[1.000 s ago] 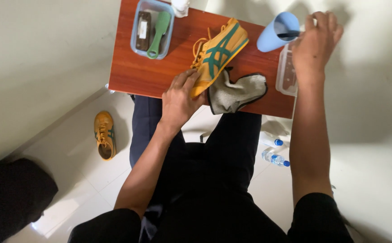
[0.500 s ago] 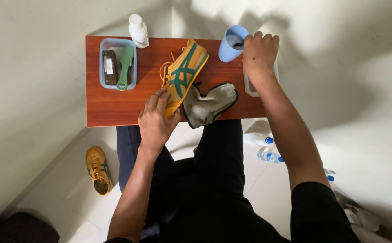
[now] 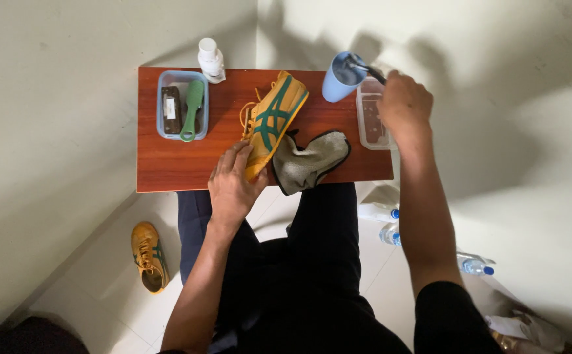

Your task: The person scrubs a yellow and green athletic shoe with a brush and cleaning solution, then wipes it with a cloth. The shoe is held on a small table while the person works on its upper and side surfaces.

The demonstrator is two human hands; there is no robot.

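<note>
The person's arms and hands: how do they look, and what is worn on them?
Both arms are bare from the hands up past the elbows. The left hand and right hand wear no gloves, and no ring or watch is visible. Short black sleeves show at the upper arms, clearest on the right.

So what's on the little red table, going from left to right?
Blue tray with a green brush, white bottle, yellow shoe under the left hand, grey cloth, blue cup, right hand.
</note>
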